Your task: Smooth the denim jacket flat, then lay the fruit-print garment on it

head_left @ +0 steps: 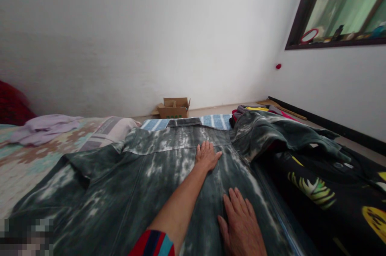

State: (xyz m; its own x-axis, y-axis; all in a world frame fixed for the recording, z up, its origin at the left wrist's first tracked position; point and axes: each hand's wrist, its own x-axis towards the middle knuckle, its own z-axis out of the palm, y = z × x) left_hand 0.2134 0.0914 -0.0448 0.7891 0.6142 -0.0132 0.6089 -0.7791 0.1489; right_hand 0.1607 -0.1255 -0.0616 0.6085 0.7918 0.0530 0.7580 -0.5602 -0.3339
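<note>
A dark green tie-dye denim jacket (126,183) lies spread back-up across the bed in front of me. My left hand (206,155) reaches far forward and rests flat, fingers together and stretched, on the jacket's upper back just below the collar. My right hand (241,224) lies flat and open on the jacket's lower back, closer to me. One jacket sleeve (286,135) drapes to the right over a pile of clothes. Neither hand holds anything.
A black cloth with yellow and green prints (325,187) lies at the right. A lilac garment (45,127) sits on the patterned bedsheet at the left. A blue striped mat (211,120), a cardboard box (175,107) and stacked clothes (256,109) are by the far wall.
</note>
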